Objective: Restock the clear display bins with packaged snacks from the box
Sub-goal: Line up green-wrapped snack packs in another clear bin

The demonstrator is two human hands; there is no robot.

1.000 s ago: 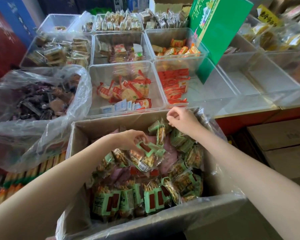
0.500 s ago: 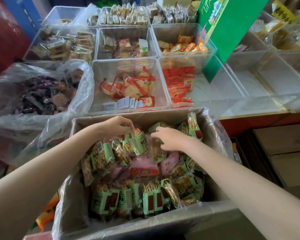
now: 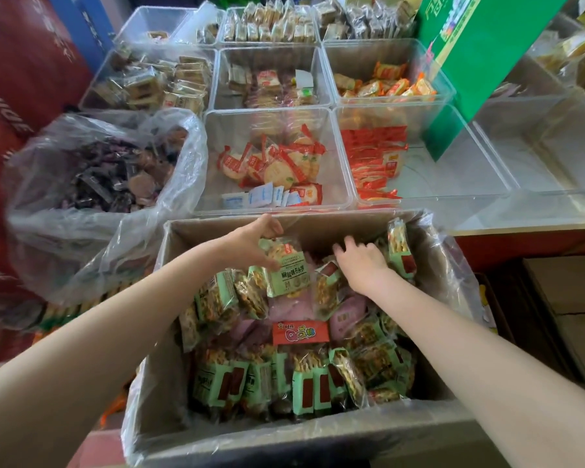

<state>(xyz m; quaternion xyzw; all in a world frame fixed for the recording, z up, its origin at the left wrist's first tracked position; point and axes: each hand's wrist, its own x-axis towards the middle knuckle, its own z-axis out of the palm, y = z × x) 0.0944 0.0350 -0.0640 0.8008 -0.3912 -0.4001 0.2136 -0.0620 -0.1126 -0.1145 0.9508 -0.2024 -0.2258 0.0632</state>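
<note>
A: What do I have at the box right now?

B: I see both hands inside it. My left hand is at the far wall of the box, fingers and thumb curled round a green snack packet, lifted above the pile. My right hand is just right of that packet, fingers spread and relaxed, resting on the packets below; I see nothing held in it.

A: And the rest of the stock?

B: The box has a clear plastic liner and is full of green snack packs, with a red packet lying on top near its middle and pink packets showing around it.

A: The bins?

B: Just beyond the box's far wall stands a clear bin holding round crackers in red wrappers. To that bin's right is another bin, with a stack of red packets against its left side and the rest of its floor bare. A green carton leans into that bin's far right corner.

A: Anything left of the box?

B: A clear plastic bag of dark wrapped sweets, touching the box's far left corner.
</note>
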